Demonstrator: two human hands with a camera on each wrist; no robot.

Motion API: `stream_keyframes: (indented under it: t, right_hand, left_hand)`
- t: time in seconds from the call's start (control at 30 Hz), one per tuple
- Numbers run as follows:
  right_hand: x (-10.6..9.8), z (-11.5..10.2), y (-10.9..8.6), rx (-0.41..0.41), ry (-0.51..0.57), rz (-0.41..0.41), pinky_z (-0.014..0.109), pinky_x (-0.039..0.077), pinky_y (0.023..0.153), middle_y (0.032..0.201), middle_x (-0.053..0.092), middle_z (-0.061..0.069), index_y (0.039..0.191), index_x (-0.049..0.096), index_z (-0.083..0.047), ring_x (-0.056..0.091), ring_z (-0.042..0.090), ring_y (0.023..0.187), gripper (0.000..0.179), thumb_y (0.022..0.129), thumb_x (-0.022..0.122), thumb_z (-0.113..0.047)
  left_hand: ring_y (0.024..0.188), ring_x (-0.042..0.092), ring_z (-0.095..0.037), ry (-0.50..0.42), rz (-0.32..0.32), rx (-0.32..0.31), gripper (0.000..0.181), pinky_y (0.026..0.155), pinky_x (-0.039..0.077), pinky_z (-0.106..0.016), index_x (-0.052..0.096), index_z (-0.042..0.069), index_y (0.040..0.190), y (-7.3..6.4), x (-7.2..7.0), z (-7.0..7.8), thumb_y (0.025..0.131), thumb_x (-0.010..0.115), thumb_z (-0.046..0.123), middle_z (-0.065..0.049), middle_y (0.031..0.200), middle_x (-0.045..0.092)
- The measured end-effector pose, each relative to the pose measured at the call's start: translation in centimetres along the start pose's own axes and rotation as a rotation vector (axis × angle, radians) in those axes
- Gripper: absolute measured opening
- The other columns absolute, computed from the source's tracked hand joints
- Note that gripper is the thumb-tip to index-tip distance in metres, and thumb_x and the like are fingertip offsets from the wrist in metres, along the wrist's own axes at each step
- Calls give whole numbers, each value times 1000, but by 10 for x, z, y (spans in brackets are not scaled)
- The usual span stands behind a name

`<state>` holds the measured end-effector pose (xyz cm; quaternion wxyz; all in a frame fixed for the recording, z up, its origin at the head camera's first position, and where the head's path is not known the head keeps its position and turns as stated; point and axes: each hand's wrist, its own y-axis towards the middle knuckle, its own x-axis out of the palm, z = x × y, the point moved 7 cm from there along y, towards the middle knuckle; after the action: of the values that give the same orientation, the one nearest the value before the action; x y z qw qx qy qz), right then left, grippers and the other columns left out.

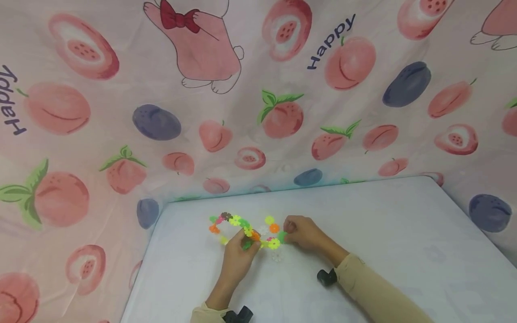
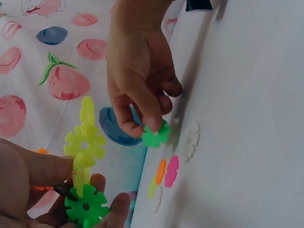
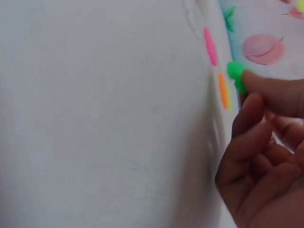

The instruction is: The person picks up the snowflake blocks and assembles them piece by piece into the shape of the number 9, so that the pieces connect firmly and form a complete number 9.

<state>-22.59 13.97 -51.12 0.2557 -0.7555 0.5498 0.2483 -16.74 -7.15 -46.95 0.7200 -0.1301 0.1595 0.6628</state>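
Pinching a green disc (image 2: pixel 156 137) by its rim in the right hand (image 1: pixel 304 232) above the white table (image 1: pixel 383 251), held the linked chain (image 1: pixel 235 220) in the left hand (image 1: pixel 239 256), thumb against fingers; judged both light and stiff, best gripped by rims, off likely weak joints.

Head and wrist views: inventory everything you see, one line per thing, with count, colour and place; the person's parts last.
Tabletop: 1, white, across the lower head view
Fruit-print backdrop: 1, mostly pale pink, behind and beside the tabletop
Flower-disc chain: 1, multicoloured, in the left hand; links partly hidden
Green flower disc: 1, green, in the right hand
White flower discs: 2, white, on the tabletop
Pink flower disc: 1, pink, between the white ones
Orange flower disc: 1, orange, beside the pink
Yellow flower disc: 1, yellow, beside the orange
Wrist cameras: 2, black, at the wrists
Sleeves: 2, beige, on the forearms
Hands: 2, bare, above the tabletop
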Motion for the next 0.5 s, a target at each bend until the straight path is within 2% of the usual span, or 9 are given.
stream_keyframes:
  t: [0.13, 0.3, 0.5]
  right_hand:
    - [-3, 0, -4, 9, 156, -53, 34, 53, 72, 89, 66, -1, 93, 71, -20, 60, 18, 83, 11, 85, 80, -17]
    - [-9, -10, -13, -8, 366, -126, 36, 58, 69, 88, 64, 6, 98, 73, -12, 63, 21, 78, 13, 86, 79, -14]
    - [-14, -28, -22, -86, 438, -155, 38, 62, 74, 86, 64, 8, 98, 72, -7, 67, 23, 77, 16, 87, 81, -14]
  left_hand:
    - [126, 62, -28, 21, 9, -15, 18, 102, 54, -47, 68, 13, 111, 1, -2, -6, 94, 71, 10, -5, 123, 71]
    - [119, 62, -25, 62, 38, -32, 16, 101, 52, -49, 67, 13, 110, 2, -5, -7, 94, 69, 11, -4, 120, 71]
    - [116, 62, -24, 79, 46, -56, 16, 98, 52, -48, 66, 14, 112, 2, -5, -8, 96, 69, 14, -4, 118, 70]
